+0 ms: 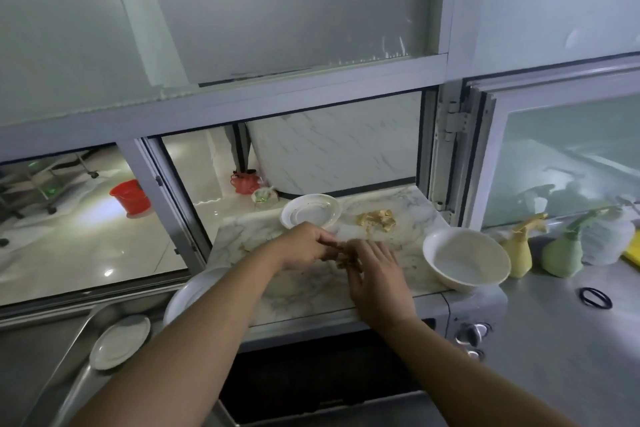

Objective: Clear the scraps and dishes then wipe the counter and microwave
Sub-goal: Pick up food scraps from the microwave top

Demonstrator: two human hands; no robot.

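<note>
Single head-worn view, looking forward and down, close over the marble counter (311, 291), microwave (346, 374) beneath

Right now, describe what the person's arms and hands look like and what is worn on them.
Both forearms are bare right up to the frame edge, with no sleeve in view. The left hand and right hand wear no gloves, and no watch, ring or bracelet shows on either.
</note>
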